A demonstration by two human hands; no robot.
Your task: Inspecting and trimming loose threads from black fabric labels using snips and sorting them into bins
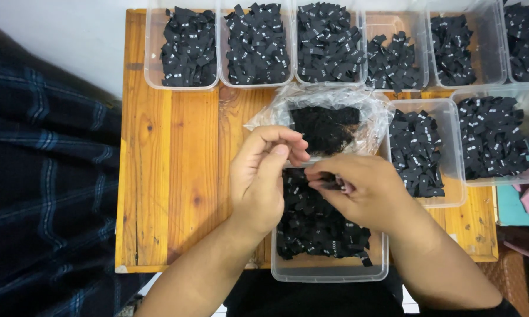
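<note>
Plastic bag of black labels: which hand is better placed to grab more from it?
Probably left. The left hand hovers empty-looking right at the plastic bag, while the right hand pinches black labels over the near tub.

Both hands work above a clear plastic tub point(329, 271) of small black fabric labels point(317, 226) at the near edge of a wooden table point(170, 176). The right hand point(364, 191) pinches a label between thumb and fingers; the left hand point(264, 176) hovers just beside it, fingertips curled. A clear plastic bag point(335, 120) of black labels lies just behind. Further label-filled tubs point(188, 47) line the far edge.
</note>
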